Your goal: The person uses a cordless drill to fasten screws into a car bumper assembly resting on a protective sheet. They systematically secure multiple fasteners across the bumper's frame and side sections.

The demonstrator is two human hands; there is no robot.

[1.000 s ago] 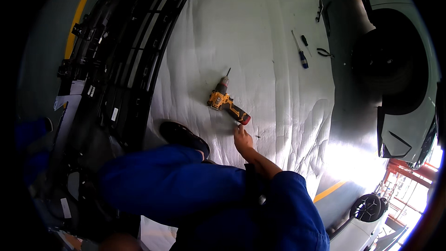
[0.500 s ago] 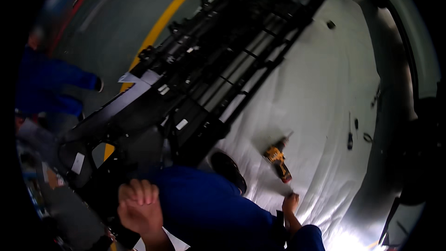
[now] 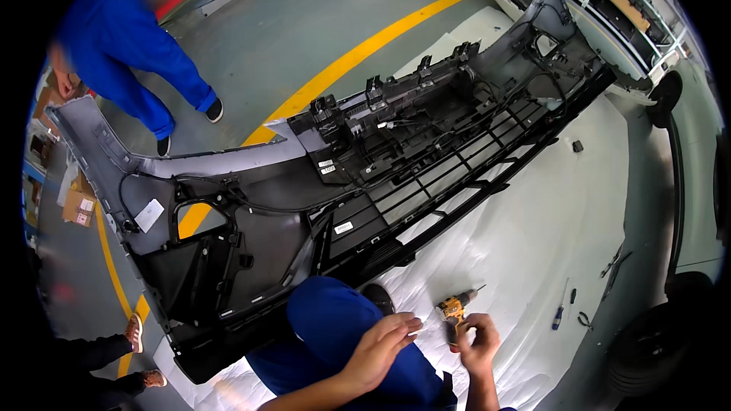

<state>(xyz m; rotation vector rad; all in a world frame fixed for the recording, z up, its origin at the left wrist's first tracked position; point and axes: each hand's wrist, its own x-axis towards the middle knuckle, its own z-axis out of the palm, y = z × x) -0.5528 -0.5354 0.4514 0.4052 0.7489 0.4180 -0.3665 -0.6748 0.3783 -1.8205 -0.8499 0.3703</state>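
Note:
My left hand (image 3: 383, 344) is above my blue-clad knee, fingers stretched out and nearly together, with nothing visible in it. A little to its right, my right hand (image 3: 480, 341) is raised with thumb and fingers curled together; what they pinch, if anything, is too small to make out. Just beyond the right hand a yellow and black cordless drill (image 3: 452, 307) lies on the white sheet, its bit pointing away to the right. The right fingers partly cover its handle. In front of me a large black car bumper (image 3: 282, 221) lies inner side up, with wiring and brackets along it.
White sheeting (image 3: 525, 221) covers the floor. Right of the drill lie a screwdriver (image 3: 559, 313) and pliers (image 3: 585, 320). A small dark piece (image 3: 577, 146) sits farther up. A car (image 3: 697, 205) stands at right. A person in blue (image 3: 129, 38) stands far left; another person's shoes (image 3: 135, 332) show lower left.
My right hand has come up from the sheet near the drill. The left hand has moved right and its fingers have straightened. The view has turned, showing the whole bumper.

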